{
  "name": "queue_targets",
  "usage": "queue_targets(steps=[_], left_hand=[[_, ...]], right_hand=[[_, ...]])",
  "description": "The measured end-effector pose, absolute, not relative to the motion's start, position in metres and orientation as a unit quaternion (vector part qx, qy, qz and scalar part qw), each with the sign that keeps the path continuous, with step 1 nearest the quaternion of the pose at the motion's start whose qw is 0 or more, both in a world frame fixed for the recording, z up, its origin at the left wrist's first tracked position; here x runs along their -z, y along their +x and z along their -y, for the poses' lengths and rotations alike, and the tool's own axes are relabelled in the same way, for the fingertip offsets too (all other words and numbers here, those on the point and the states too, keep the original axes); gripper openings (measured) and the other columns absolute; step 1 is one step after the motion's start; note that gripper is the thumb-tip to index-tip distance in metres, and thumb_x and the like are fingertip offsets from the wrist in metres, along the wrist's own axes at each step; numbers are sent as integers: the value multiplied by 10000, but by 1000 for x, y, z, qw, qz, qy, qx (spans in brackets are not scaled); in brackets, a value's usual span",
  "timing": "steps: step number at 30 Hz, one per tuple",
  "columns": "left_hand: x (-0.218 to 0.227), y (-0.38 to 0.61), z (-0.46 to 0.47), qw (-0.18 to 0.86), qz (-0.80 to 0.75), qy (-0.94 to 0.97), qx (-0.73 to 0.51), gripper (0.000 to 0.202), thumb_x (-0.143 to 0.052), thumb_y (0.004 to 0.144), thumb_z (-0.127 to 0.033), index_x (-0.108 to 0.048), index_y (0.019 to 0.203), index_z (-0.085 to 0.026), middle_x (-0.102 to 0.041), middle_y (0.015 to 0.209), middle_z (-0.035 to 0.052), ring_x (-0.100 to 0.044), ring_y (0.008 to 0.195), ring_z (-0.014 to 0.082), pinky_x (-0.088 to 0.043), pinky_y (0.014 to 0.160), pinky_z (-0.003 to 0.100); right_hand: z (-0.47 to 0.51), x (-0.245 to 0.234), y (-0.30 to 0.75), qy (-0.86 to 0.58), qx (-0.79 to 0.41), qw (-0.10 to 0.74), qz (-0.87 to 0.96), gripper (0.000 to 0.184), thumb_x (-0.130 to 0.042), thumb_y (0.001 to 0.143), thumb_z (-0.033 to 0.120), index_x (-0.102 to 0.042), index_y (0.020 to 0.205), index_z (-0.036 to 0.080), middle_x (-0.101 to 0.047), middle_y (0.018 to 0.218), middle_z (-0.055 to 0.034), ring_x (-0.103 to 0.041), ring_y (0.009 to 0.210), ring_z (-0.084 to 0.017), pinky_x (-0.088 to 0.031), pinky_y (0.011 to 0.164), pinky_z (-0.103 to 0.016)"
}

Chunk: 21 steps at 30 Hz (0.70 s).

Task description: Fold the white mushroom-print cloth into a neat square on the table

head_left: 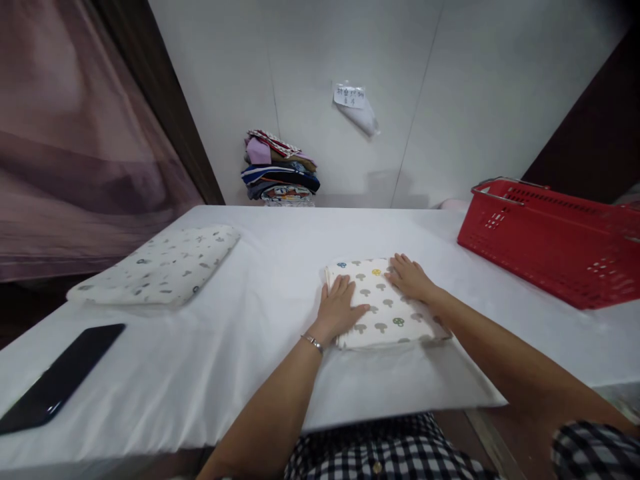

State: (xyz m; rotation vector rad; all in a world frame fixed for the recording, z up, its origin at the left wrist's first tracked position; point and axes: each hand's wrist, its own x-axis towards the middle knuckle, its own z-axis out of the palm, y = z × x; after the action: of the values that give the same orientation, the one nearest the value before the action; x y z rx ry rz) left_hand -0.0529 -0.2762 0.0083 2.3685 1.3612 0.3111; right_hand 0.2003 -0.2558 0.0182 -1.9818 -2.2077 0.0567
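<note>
A folded white cloth printed with mushrooms (383, 325) lies near the table's front edge, in front of my body. My left hand (340, 308) rests on its left side, fingers spread and pointing away from me. On the cloth's far right part my right hand (411, 277) lies flat, palm down. Neither hand grips the fabric. Off to the left is another folded white cloth with small grey prints (165, 265), apart from both hands.
A black phone (63, 377) lies at the table's left front. The red basket (545, 240) stands on the right. Beyond the far edge, a stack of folded clothes (281, 170) sits by the wall, near a taped paper note (350, 97). White fabric covers the table (260, 353).
</note>
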Motion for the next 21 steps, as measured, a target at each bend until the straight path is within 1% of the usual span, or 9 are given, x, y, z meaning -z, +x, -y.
queue_targets(steps=[5,7,9,11,14,17,18,19,21], left_hand=[[-6,-53,276,183,-477,855,-91,762,-251,851,-684,-238,1452,-215,-88,1553,33,-15,1425,252,-18,1136,511],[-6,-53,276,184,-477,854,-93,779,-238,846,-696,-233,1453,-208,-80,1554,39,-6,1425,255,-17,1135,519],[-6,-53,276,191,-477,853,-93,785,-242,840,-701,-232,1453,-210,-78,1554,43,-1,1424,264,-16,1134,525],[-7,-53,276,199,-475,852,-91,779,-255,840,-697,-226,1453,-218,-76,1555,43,4,1423,269,-17,1132,531],[-7,-53,277,205,-473,852,-94,767,-263,842,-691,-217,1454,-231,-80,1556,41,12,1423,267,-21,1132,533],[-8,-53,277,205,-472,851,-102,772,-282,841,-683,-194,1462,-233,-76,1556,51,7,1423,271,-22,1127,545],[-9,-53,277,205,-470,852,-106,776,-297,841,-676,-176,1468,-236,-69,1557,51,6,1423,272,-24,1124,554],[-10,-53,278,204,-467,853,-110,777,-315,840,-668,-161,1471,-241,-65,1557,48,6,1423,273,-27,1121,562],[-10,-53,279,202,-464,855,-119,770,-338,840,-655,-159,1471,-253,-76,1557,39,5,1424,269,-28,1119,570]], right_hand=[[230,3,213,-664,-24,64,745,638,-336,905,491,-337,1412,103,-257,1502,-154,-161,1396,-295,-242,1105,-459],[231,5,214,-662,-8,58,747,631,-313,907,493,-331,1416,120,-263,1502,-143,-166,1395,-295,-254,1097,-472],[233,0,211,-672,-3,43,739,620,-285,908,522,-339,1413,166,-273,1502,-123,-184,1389,-307,-264,1076,-520],[233,-12,201,-675,-5,34,737,621,-258,907,561,-348,1408,206,-268,1507,-104,-179,1390,-312,-236,1072,-558],[226,-31,170,-631,-16,39,775,650,-236,910,584,-319,1429,202,-216,1525,-99,-120,1406,-282,-154,1104,-532],[212,-41,130,-549,-51,48,833,634,-248,917,573,-310,1439,217,-209,1528,-84,-112,1409,-259,-122,1118,-496],[206,-42,118,-519,-67,50,851,617,-259,919,566,-332,1429,226,-243,1518,-80,-137,1405,-259,-137,1116,-491],[200,-41,107,-490,-88,53,866,596,-265,923,555,-366,1413,231,-301,1496,-78,-193,1393,-257,-172,1109,-475],[187,-38,91,-450,-131,58,882,544,-286,930,519,-463,1352,224,-450,1407,-86,-363,1317,-252,-278,1071,-421]])
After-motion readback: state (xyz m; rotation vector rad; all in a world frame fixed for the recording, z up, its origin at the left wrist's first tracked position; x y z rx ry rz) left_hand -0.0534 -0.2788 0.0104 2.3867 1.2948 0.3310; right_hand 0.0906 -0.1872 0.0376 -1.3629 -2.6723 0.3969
